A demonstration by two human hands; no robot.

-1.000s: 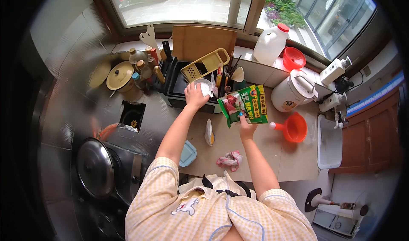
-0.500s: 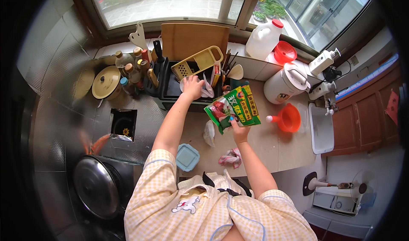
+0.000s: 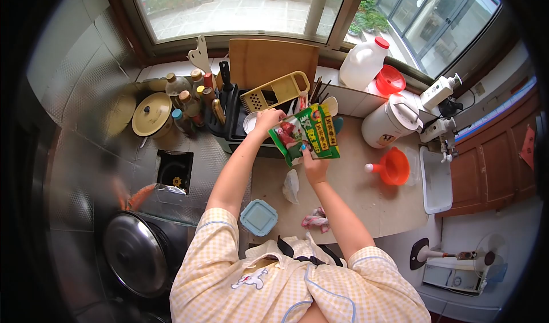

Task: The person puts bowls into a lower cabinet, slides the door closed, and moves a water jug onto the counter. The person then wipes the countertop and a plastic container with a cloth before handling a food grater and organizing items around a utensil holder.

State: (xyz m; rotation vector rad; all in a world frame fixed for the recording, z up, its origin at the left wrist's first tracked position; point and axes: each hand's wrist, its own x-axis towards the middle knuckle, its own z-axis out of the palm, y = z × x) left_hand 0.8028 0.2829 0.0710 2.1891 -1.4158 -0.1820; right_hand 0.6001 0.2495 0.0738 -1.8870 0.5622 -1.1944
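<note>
My right hand [image 3: 314, 166] grips green and yellow food packets [image 3: 306, 133] with Chinese lettering and a picture of meat, thumb on the front. My left hand [image 3: 269, 119] is over the black rack [image 3: 235, 130], fingers curled beside the packets' upper left edge; what they hold, if anything, is hidden. Close to its wrist, a white round dish [image 3: 250, 123] lies in the rack. A yellow grater [image 3: 276, 92] rests across the rack behind the left hand. Chopsticks [image 3: 323, 88] and a pale ladle-like utensil [image 3: 330, 104] stand at its right end.
On the counter are a clear plastic bag [image 3: 290, 186], a blue-lidded box [image 3: 259, 218] and a crumpled cloth [image 3: 316, 220]. A red ladle [image 3: 393, 167] lies right, near a white kettle [image 3: 390, 123]. Bottles [image 3: 190, 107] and a yellow lidded pot [image 3: 152, 115] stand left.
My left hand has moved from the rack's middle toward the packets. The packets in my right hand have come slightly up and left, closer to it. The camera view has shifted a little.
</note>
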